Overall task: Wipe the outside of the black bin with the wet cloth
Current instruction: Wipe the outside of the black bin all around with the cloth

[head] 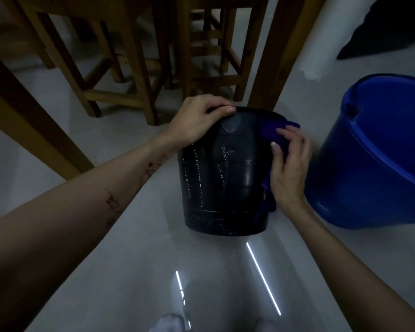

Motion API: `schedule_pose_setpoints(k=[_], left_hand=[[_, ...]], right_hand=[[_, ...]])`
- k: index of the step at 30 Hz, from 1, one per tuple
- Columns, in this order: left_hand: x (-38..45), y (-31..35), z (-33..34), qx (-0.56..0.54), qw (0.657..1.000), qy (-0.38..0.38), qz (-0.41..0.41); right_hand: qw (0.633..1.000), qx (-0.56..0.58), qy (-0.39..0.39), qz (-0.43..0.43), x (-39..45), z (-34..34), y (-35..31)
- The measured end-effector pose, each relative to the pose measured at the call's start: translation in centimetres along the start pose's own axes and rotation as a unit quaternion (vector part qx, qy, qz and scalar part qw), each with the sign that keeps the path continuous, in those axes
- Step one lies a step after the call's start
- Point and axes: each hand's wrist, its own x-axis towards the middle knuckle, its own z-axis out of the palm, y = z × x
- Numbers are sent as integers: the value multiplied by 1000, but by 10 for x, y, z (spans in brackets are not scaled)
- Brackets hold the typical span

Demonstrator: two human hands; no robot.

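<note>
The black bin point(223, 178) stands on the pale floor in the middle of the view, tilted slightly toward me, with lines of water drops running down its near side. My left hand point(197, 118) grips the bin's far left rim. My right hand point(289, 164) presses a dark blue wet cloth point(272, 133) against the bin's right side near the top. A strip of the cloth hangs down below my palm to near the bin's base.
A large blue bucket point(379, 152) stands right beside the bin on the right. Wooden chair and table legs point(134, 68) crowd the floor just behind the bin. A white cylinder point(321, 44) leans at the back right. Glossy floor point(120, 271) lies in front.
</note>
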Motion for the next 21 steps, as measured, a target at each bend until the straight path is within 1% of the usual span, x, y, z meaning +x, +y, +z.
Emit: schedule_pose_setpoints(k=[3, 5, 6, 9, 10, 13, 15, 18, 19, 21], left_hand=[[4, -1, 1, -9, 1000, -12, -13], [7, -2, 1, -15, 999, -19, -27], [8, -1, 2, -16, 999, -20, -31], [11, 2, 5, -26, 999, -11, -39], [12, 3, 5, -30, 999, -15, -41], [11, 8, 5, -32, 998, -39, -41], [11, 11, 4, -28, 998, -48, -43], [14, 15, 6, -7, 998, -48, -39], [15, 18, 8, 11, 998, -44, -33], [19, 26, 10, 46, 998, -40, -16]], right_hand=[[1000, -4, -9, -22, -1, 14, -4], [997, -25, -13, -71, -6, 18, -10], [993, -38, -22, -113, -10, 20, -14], [957, -68, -74, -271, -32, 28, -18], [943, -73, -98, -308, -43, 29, -15], [910, -87, -156, -375, -85, 21, 3], [895, -95, -190, -393, -114, 10, 16], [890, -108, -232, -377, -135, -3, 27], [895, -106, -226, -369, -132, -7, 27], [917, -92, -187, -341, -116, -11, 21]])
